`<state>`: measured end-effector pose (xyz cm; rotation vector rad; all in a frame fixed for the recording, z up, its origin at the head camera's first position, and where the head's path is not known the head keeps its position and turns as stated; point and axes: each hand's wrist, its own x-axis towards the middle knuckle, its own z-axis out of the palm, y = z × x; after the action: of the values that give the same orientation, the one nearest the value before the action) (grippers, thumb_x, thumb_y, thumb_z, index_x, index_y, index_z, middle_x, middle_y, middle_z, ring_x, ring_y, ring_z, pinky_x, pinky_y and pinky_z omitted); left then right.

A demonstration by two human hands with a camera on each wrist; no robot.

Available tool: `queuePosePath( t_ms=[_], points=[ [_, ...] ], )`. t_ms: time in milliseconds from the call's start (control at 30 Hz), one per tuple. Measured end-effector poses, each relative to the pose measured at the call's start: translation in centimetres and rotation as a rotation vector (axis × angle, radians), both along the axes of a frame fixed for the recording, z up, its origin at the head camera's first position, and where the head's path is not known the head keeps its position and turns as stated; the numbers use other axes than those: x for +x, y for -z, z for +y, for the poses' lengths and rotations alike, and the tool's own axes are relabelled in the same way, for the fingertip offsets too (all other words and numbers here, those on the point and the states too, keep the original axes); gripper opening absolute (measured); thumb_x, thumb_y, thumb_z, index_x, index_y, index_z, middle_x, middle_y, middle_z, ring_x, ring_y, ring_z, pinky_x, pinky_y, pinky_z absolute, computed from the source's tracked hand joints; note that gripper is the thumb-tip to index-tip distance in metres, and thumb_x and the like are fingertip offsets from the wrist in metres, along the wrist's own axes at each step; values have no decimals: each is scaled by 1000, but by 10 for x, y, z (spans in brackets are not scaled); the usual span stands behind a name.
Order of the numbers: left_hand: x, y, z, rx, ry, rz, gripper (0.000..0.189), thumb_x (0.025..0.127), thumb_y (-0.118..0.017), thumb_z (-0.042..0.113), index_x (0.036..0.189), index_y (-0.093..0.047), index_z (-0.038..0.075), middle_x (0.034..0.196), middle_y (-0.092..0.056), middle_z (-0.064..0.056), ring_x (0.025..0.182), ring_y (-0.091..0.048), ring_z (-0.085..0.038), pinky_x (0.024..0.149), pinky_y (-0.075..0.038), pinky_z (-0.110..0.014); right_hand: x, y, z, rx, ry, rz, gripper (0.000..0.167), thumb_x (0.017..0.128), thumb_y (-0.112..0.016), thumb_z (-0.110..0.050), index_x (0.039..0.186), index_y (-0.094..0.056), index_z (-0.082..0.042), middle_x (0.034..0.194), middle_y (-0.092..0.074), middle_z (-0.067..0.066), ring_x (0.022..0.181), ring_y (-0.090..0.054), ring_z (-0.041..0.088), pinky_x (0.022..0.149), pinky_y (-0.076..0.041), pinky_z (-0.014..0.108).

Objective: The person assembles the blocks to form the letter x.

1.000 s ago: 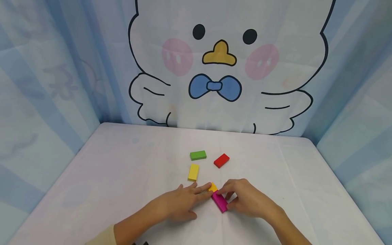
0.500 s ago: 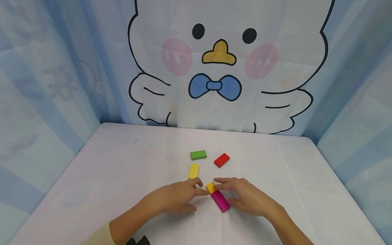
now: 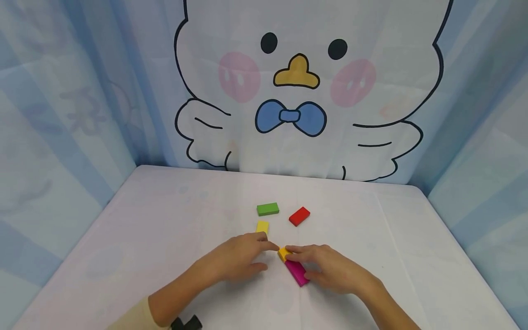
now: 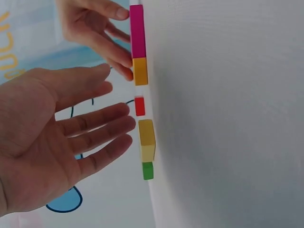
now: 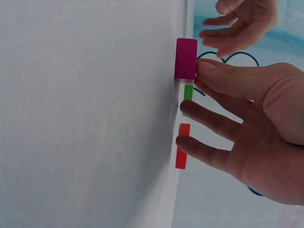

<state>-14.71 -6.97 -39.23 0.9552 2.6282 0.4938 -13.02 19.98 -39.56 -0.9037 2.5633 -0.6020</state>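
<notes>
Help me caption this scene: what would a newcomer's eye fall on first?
Probably the large cartoon bird with its blue bow tie, behind the white table. Next, the magenta block and orange block, end to end, touched by the right hand, the left hand just to their left in the head view. Farther back lie the green block, red block and yellow block.

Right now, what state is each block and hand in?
Green block: lying flat, apart.
Red block: lying flat, apart.
Yellow block: lying flat, partly hidden.
Pink block: lying flat, slantwise.
Orange block: touching the pink block, end to end.
Left hand: fingers extended, holding nothing.
Right hand: fingers over orange block, thumb by pink block.
</notes>
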Motion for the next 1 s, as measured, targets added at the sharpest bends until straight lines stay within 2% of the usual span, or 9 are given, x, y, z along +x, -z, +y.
queuePosePath(
  t_ms=[200, 367, 533, 667, 800, 1000],
  points=[
    [-6, 3, -4, 78, -126, 23, 44, 94, -78, 24, 137, -69, 19, 124, -66, -2, 107, -61, -14, 94, -60, -32, -1, 0, 0, -20, -15, 12, 52, 96, -69, -3, 144, -65, -21, 158, -52, -9, 143, -54, 25, 111, -49, 49],
    [-10, 8, -5, 119, -195, 35, 47, 92, -80, 20, 137, -67, 12, 119, -64, -4, 102, -61, -15, 93, -59, -34, 0, 1, -1, -47, -21, 13, 51, 95, -70, -2, 143, -66, -19, 157, -54, -7, 142, -55, 26, 111, -50, 47],
    [-17, 11, -2, 162, -294, 17, 53, 90, -82, 18, 139, -65, 10, 117, -62, -8, 99, -59, -17, 92, -59, -36, 0, 1, 0, -40, -5, -8, 52, 94, -71, -2, 143, -66, -20, 157, -54, -7, 142, -55, 26, 110, -50, 49],
    [-23, 11, 2, 171, -366, 1, 57, 88, -84, 21, 141, -64, 11, 122, -61, -11, 105, -59, -21, 98, -58, -42, 0, 1, 0, -38, -4, -10, 52, 95, -70, -2, 143, -66, -21, 157, -53, -7, 142, -55, 26, 110, -50, 49],
    [-31, 12, 6, 153, -404, -7, 60, 87, -86, 24, 141, -64, 12, 127, -61, -14, 110, -60, -25, 101, -57, -44, 0, 1, 1, -41, -6, -9, 53, 94, -71, -2, 144, -65, -21, 157, -53, -8, 142, -55, 25, 110, -51, 48],
    [-38, 15, 11, 135, -416, -10, 64, 84, -88, 26, 141, -64, 11, 124, -61, -13, 104, -57, -22, 96, -58, -41, 1, 1, 1, -48, -3, -6, 53, 94, -71, -2, 143, -65, -21, 157, -54, -9, 142, -55, 25, 110, -51, 47]
  ],
)
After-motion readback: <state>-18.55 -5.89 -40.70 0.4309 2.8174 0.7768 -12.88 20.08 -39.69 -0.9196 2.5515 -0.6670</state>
